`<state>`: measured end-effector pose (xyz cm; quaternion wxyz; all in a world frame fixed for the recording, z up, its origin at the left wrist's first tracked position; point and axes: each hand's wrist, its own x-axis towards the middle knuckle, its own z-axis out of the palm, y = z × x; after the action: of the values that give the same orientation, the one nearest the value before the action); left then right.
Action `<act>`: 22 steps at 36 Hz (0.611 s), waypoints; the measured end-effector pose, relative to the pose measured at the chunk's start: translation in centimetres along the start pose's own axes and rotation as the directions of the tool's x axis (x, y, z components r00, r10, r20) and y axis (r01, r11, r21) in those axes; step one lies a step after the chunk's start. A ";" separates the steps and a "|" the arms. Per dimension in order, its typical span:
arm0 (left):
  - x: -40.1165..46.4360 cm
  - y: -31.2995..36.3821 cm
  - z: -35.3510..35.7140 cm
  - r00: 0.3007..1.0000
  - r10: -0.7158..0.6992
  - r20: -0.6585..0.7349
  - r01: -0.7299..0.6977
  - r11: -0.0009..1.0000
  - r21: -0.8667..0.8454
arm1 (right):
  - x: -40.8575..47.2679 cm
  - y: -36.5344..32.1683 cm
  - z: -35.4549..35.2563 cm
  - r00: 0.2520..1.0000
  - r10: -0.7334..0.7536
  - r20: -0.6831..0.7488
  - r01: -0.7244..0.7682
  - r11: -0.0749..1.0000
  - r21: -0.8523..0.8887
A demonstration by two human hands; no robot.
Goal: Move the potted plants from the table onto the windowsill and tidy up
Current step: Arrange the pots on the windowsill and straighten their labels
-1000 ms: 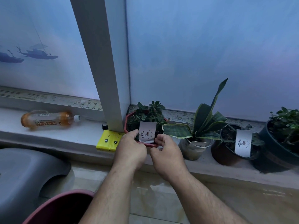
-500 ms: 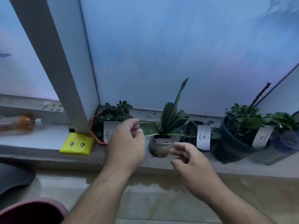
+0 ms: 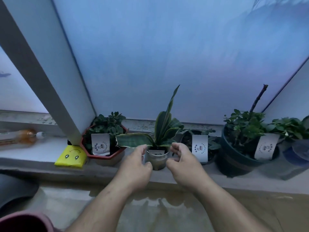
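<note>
The left hand [image 3: 136, 162] and the right hand [image 3: 181, 160] close in from either side on the small glass pot [image 3: 157, 160] that holds the sword-leaved plant [image 3: 163, 129]; the fingers of both are curled round its wall and seem to be touching it, though whether they grip it firmly or only steady it is hard to tell. The pot stands on the windowsill [image 3: 41, 152], near its front edge and about midway along the part in view. To its left, against the foot of the window post [image 3: 55, 91], sits a red pot [image 3: 107, 154] of small leafy plants with a white card stuck in it, and further left lie a yellow packet with a face drawn on it [image 3: 71, 157] and an orange drink bottle [image 3: 18, 137] on its side. To the right of the glass pot are a brown pot [image 3: 197, 148] with a card, a large dark pot [image 3: 237, 158] with a bare stick rising from it, and a bluish pot [image 3: 299, 151] at the right edge of view. So at least five plants already stand in a row on the sill, and the moving looks largely done; no table shows here, so I cannot say whether more pots wait. What seems left is tidying: straightening this pot in the row, and perhaps clearing the bottle and the packet.
</note>
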<state>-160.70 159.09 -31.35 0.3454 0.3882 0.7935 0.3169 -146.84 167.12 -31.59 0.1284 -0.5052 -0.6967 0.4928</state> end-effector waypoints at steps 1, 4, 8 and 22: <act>0.0 0.0 0.3 1.000 0.003 0.001 -0.003 1.000 0.006 | 0.1 -0.1 0.0 1.000 0.004 0.010 -0.004 1.000 -0.001; 0.1 0.0 0.8 1.000 0.006 0.001 -0.006 1.000 0.007 | 0.2 -0.1 0.0 0.999 0.011 0.037 -0.011 1.000 0.012; 0.3 0.1 1.1 1.000 0.005 -0.014 -0.005 1.000 0.008 | 0.3 -0.1 -0.1 0.999 0.008 0.053 -0.010 1.000 0.020; 0.7 0.2 1.7 0.999 0.043 -0.018 -0.042 0.999 0.016 | 0.8 0.9 0.2 0.997 -0.001 0.079 -0.009 0.993 0.120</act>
<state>-159.64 160.21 -32.36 0.3282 0.4049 0.7907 0.3212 -146.86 167.68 -32.66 0.1301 -0.4781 -0.6692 0.5538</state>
